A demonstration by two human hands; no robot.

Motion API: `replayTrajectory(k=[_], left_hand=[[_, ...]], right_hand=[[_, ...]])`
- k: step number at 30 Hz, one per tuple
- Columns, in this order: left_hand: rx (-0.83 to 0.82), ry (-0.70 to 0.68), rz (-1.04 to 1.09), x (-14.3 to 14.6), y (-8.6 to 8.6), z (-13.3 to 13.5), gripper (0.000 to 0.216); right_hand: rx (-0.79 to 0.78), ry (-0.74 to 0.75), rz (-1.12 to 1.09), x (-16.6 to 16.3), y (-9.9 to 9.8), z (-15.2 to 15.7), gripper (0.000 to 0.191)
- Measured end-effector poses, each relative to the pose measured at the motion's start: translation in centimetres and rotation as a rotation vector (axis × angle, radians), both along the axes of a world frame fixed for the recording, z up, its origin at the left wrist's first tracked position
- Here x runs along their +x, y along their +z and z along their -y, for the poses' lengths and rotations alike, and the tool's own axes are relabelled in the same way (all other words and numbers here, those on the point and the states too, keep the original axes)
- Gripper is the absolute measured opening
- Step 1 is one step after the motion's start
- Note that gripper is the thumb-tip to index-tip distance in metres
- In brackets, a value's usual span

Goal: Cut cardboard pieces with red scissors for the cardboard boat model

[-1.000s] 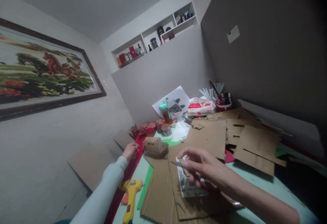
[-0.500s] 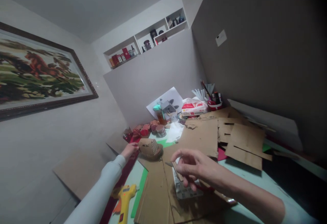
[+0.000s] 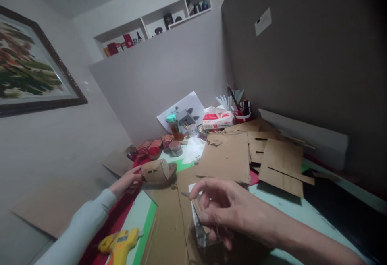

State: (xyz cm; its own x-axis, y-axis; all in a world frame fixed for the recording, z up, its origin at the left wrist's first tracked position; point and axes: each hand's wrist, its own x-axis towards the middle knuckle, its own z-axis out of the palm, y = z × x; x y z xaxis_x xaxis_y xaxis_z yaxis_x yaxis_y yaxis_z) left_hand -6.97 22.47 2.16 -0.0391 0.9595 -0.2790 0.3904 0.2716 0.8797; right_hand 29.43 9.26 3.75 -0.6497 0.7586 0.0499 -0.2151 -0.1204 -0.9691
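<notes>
My left hand (image 3: 128,181) is closed at the left end of a rounded cardboard model (image 3: 155,171), its fingertips partly hidden. The model has a ribbed, corrugated strip on its right side and rests on the cardboard sheet (image 3: 163,216). A small flat cardboard piece (image 3: 198,212) is pinched in my right hand (image 3: 220,208), whose fingers are curled. A dark pointed tip (image 3: 185,194) juts out beside the right fingers; what it belongs to is hidden. Below that hand lies a printed white box or packet (image 3: 201,239), mostly covered.
A yellow glue gun (image 3: 122,247) lies front left. Cut cardboard sheets (image 3: 228,156) spread across the middle and right. Behind stand a teal-lidded bottle (image 3: 175,128), a small round jar (image 3: 175,148), a tissue pack (image 3: 217,119) and a pen holder (image 3: 242,116). Red striped pieces (image 3: 155,148) sit back left.
The view has turned right and tilted downward, so most things appear further left. My left hand stays at the cardboard model, and my right hand still pinches the small cardboard piece.
</notes>
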Motion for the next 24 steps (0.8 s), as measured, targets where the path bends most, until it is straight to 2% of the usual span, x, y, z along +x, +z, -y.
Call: replayTrajectory(k=[5,8,14,18,24], left_hand=[[-0.055,-0.065,0.023,-0.8,0.3,0.8,0.013],[-0.066,-0.095,0.060,-1.0,0.3,1.3,0.012],[-0.117,-0.117,0.144,-1.7,-0.5,1.0,0.031],[-0.157,-0.095,0.183,-2.4,-1.0,0.4,0.035],[-0.191,-0.037,0.173,-2.8,-0.7,0.1,0.040]], right_hand=[[-0.012,-0.057,0.083,-0.6,-0.1,0.1,0.042],[0.020,-0.101,0.186,-0.9,-0.7,0.1,0.040],[0.169,-0.188,0.240,-0.8,-0.6,0.0,0.036],[0.186,-0.189,0.316,-0.6,0.1,0.2,0.036],[0.323,-0.242,0.428,-0.3,-0.6,1.0,0.041]])
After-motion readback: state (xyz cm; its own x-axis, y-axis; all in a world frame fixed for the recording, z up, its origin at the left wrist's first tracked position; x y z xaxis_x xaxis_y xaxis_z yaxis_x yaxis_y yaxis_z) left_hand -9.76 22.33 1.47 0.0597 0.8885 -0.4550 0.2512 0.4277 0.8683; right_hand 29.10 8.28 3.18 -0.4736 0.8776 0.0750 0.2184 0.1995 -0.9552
